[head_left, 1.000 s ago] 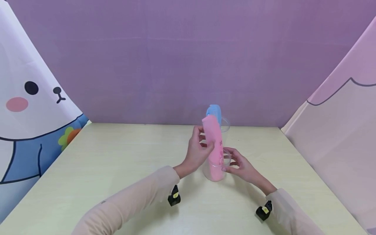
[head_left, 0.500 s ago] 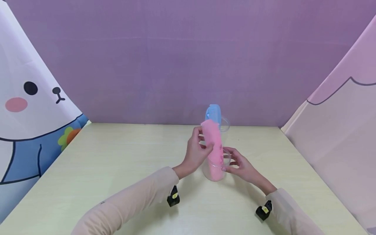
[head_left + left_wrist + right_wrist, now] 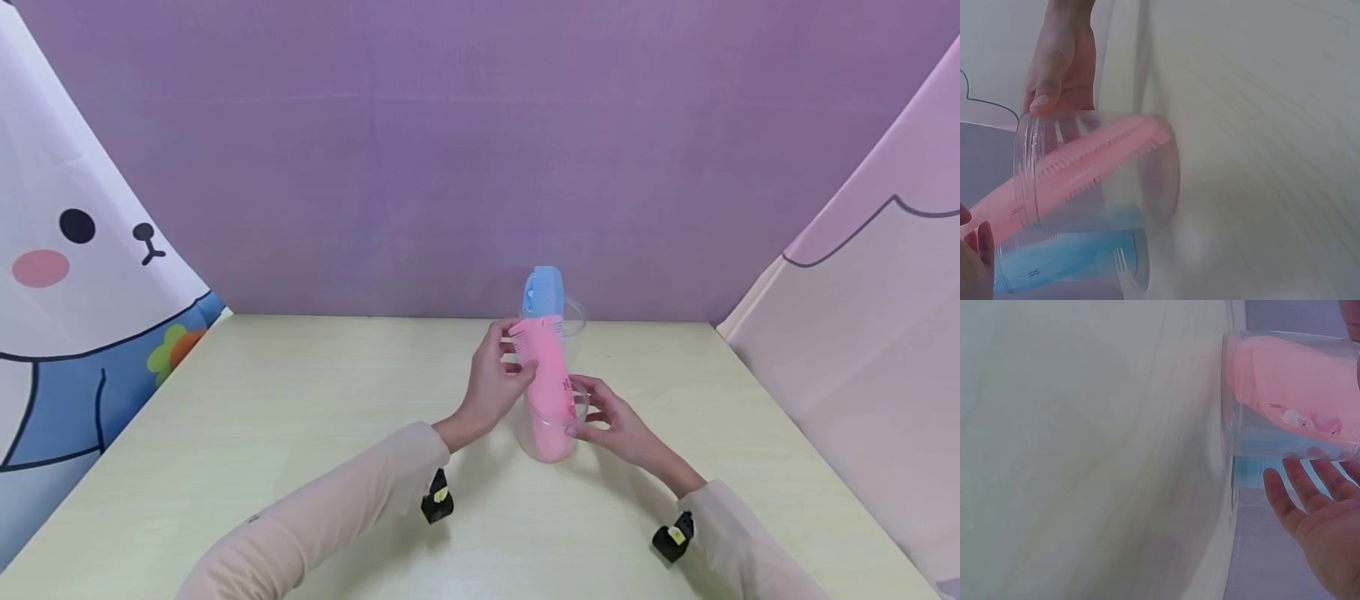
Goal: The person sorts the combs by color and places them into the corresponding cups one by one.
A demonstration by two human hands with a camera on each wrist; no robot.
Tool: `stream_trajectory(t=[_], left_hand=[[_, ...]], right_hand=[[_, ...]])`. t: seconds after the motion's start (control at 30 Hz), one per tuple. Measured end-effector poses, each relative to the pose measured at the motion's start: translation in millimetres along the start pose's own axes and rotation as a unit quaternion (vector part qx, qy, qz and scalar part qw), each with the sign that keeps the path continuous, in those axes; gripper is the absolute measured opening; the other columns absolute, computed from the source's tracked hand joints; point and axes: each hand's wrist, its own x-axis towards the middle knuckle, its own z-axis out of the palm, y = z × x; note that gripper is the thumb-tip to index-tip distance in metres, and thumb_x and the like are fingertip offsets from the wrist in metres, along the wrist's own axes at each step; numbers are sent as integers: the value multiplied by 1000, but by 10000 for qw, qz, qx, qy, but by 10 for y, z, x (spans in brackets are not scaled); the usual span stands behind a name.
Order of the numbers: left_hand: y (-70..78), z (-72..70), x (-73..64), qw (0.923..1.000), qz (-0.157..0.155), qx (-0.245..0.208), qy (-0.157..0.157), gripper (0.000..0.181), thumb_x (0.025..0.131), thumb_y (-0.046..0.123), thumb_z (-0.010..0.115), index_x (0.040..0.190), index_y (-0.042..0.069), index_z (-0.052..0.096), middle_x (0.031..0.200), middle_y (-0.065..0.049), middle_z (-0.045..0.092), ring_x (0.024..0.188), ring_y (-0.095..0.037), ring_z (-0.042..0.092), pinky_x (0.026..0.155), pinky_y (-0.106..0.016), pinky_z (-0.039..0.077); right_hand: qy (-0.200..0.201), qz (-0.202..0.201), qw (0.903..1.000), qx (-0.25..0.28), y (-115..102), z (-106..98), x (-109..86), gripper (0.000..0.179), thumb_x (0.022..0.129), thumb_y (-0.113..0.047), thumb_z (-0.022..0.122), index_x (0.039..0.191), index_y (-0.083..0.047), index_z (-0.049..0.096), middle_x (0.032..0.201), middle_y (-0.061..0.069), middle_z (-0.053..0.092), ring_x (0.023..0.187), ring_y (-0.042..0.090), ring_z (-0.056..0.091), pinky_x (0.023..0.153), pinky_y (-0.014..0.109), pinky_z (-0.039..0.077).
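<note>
A clear plastic jar point(image 3: 527, 444) stands upright on the table, holding pink combs point(image 3: 550, 383) that overlap and lean left. Two rows of teeth show through the jar wall in the left wrist view. My left hand point(image 3: 491, 383) pinches the pink combs near their upper end, thumb in front and fingers behind the left edge. Around the jar's right side curls my right hand point(image 3: 618, 421), its thumb at the front of the rim; in the right wrist view its fingertips touch the wall. Behind, a blue comb point(image 3: 542, 292) stands in a second clear jar point(image 3: 1141, 256), partly hidden.
The pale table point(image 3: 337, 375) ends at a purple backdrop point(image 3: 375, 208). Side cloths rise left and right, the left one with a printed cartoon animal point(image 3: 97, 317). Small black devices hang under both wrists.
The pink combs have sunk lower and tilted left, uncovering more of the blue comb. My left hand has shifted slightly left. My right hand and the jar stay in place.
</note>
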Motion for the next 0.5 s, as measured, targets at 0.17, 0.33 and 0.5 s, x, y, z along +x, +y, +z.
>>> stream_trajectory(t=[0.17,0.33,0.5], left_hand=[[4,-10,18,9998,31,182,42,54,79,1,65,127,5,41,119,-11,48,98,-24,56,71,-22,54],[-15,-16,46,9994,86,320,49,55,79,3,66,128,6,42,117,-11,48,97,-23,57,72,-21,54],[-34,-29,77,9996,112,255,-61,56,80,3,66,130,8,42,117,-10,49,95,-22,57,76,-26,54]], right_hand=[[17,38,10000,30,-3,4,-5,65,81,-12,67,137,-12,34,134,13,44,111,29,52,86,42,48],[39,62,10000,-5,-8,5,-6,64,81,-13,68,136,-13,35,134,13,44,111,29,52,86,40,49],[63,72,9999,-43,-17,0,-3,65,81,-14,68,136,-12,35,134,13,44,111,29,52,86,36,49]])
